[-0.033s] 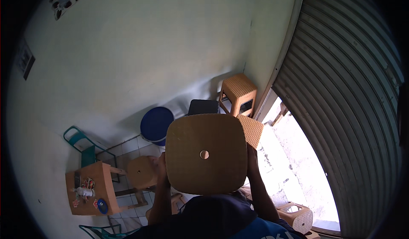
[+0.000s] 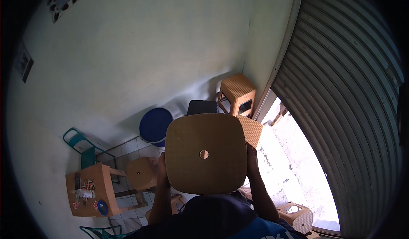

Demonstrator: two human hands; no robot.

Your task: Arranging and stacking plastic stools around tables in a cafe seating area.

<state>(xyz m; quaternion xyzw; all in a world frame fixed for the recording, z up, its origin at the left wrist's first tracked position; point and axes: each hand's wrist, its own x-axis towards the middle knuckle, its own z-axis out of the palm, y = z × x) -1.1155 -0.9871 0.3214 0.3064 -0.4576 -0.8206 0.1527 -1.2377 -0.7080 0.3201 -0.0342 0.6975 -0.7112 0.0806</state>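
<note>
Right in front of me is a tan plastic stool with a square, round-cornered seat and a small hole through its middle. My left hand is closed on the stool's left side, and my right hand grips the opposite side. Most of the fingers are hidden by the seat, as are the stool's legs. Just beyond the seat's right edge, a woven-pattern stool partly shows. Another tan stool stands left of my left forearm.
A blue round-lidded tub and a dark box-like object stand by the wall. Woven-pattern stools are stacked in the corner. At left are a wooden table and a teal chair. A roller shutter borders the bright doorway; a stool lies tipped at lower right.
</note>
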